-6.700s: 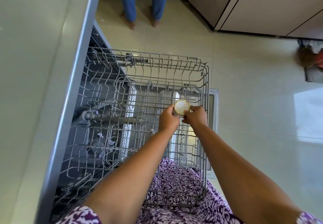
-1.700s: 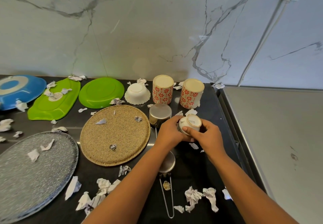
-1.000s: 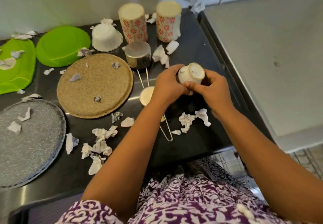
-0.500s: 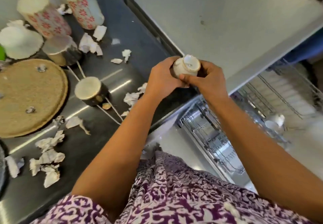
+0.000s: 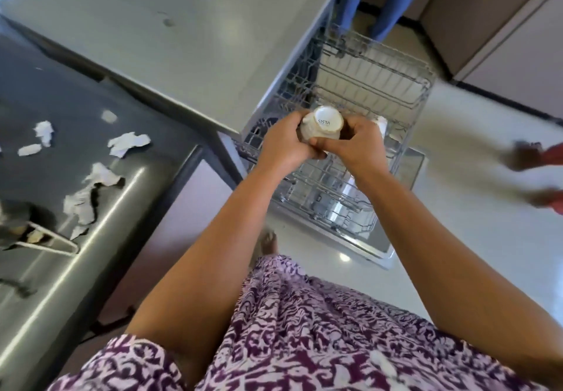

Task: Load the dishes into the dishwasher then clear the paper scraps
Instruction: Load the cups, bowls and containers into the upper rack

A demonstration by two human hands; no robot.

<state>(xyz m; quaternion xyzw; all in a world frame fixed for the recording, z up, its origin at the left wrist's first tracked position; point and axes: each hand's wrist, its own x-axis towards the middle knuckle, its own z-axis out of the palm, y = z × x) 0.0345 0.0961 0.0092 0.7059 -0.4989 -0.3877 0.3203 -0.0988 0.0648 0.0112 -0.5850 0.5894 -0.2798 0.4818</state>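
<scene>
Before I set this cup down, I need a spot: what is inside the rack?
The rack looks mostly bare; one white piece peeks out beside the right hand. That hand, the left hand and the cup hide the part beneath.

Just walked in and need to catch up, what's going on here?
A person holds a small white cup upside down with both hands, left hand and right hand curled round it, above the pulled-out dishwasher rack. It is not yet set down. Another white dish sits in the rack just past the right hand. Torn paper scraps lie on the dark counter to the left, not yet cleared.
</scene>
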